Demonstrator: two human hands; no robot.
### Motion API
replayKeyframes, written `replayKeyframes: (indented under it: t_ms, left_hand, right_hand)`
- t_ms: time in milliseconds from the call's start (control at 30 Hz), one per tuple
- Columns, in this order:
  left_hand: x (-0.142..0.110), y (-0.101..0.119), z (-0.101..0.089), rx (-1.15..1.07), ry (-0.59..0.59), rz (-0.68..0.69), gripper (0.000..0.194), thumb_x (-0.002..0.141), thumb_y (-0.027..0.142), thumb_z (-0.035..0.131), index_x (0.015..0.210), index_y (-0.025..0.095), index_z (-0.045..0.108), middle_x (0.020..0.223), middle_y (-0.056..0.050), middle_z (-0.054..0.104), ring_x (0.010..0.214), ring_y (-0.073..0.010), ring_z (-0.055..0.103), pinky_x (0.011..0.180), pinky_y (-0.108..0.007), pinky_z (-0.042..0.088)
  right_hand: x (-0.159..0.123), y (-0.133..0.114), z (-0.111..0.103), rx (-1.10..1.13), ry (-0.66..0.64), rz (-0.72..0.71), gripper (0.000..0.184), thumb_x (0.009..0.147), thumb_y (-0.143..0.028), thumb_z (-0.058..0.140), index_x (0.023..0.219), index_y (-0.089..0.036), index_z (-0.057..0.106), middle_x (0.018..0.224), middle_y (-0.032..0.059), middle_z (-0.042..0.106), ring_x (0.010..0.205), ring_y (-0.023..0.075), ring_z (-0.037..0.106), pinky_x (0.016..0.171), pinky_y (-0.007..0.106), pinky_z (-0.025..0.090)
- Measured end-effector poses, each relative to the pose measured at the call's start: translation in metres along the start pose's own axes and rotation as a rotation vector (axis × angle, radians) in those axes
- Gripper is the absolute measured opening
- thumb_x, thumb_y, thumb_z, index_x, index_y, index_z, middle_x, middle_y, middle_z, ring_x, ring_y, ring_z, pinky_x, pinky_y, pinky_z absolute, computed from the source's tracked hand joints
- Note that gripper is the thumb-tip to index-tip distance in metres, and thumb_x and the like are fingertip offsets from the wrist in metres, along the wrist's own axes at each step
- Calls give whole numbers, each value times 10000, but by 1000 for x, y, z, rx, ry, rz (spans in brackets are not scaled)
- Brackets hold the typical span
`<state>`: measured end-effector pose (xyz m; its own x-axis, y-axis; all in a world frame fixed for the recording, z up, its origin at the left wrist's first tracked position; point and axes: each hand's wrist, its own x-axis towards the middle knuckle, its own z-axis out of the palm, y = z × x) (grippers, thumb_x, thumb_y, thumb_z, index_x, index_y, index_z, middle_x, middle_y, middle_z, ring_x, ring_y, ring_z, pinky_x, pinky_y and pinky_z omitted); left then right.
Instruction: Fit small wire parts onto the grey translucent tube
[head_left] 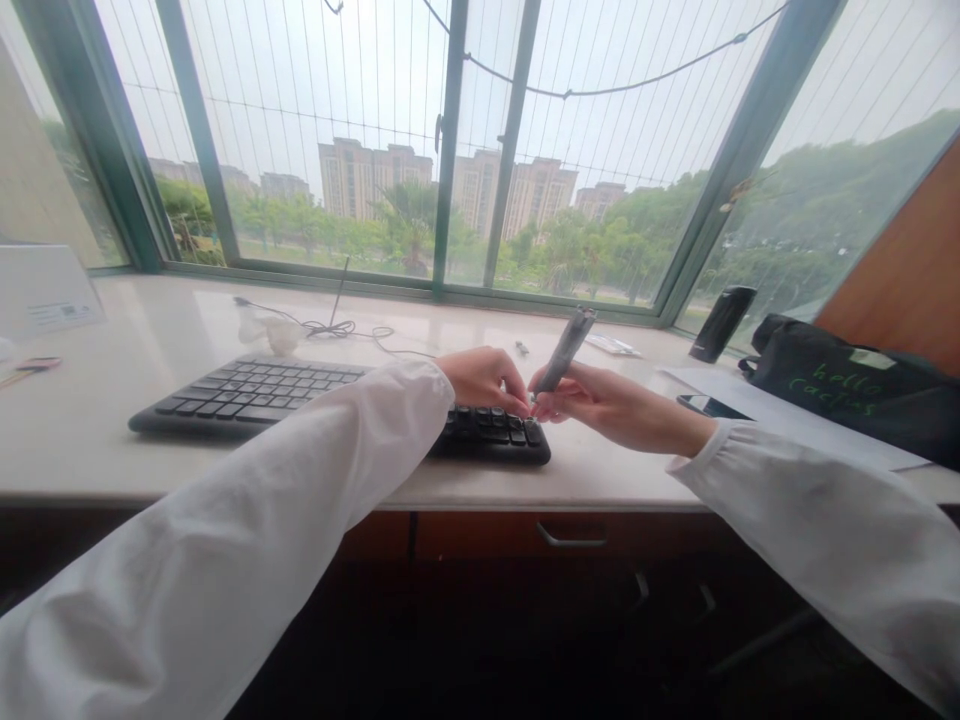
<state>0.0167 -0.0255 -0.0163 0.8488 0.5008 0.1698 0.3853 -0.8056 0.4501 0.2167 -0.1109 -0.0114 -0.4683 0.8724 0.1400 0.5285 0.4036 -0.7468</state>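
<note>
My right hand [600, 395] holds a slim grey tube [566, 350] in its fingers, with the tube slanting up and away from me. My left hand [484, 382] is curled beside it, its fingertips against the tube's lower end. I cannot tell whether those fingers grip the tube. Both hands hover just above the right part of a black keyboard [247, 395], which lies on a white countertop [75, 440]. White sleeves cover both my forearms.
A black flask [722, 323] stands near the window at right, beside a black bag with green lettering [832, 385]. A phone [709, 407] lies on white paper [795, 425]. A tangled cable [330, 328] runs behind the keyboard. A large window [450, 150] backs the counter.
</note>
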Motion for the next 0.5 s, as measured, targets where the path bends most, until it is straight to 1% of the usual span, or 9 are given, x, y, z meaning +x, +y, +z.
replayKeyframes:
  t_ms: [133,300,500]
  left_hand:
    - [0,2,1,10,-10,-20,255,753,415,732,825,179,793,537,51,558,537,-73,429,627,-222,346]
    - [-1,0,1,-47,-44,-30,281,782,432,703,868,180,790,607,35,622,563,-79,475,642,-219,361]
    - [-1,1,-2,-65,-74,-70,300,781,448,701,863,174,790,641,24,651,599,-89,507,647,-218,364]
  right_hand:
    - [1,4,-4,79,-30,22,397,834,-519,637,1036,-185,564,912,71,718,900,217,688,847,411,531]
    - [4,11,-10,117,-63,54,480,820,-567,640,1086,-177,559,950,93,723,926,231,690,869,433,527]
    - [0,9,-9,94,-70,32,446,845,-540,617,1098,-175,567,962,90,720,939,220,677,881,415,517]
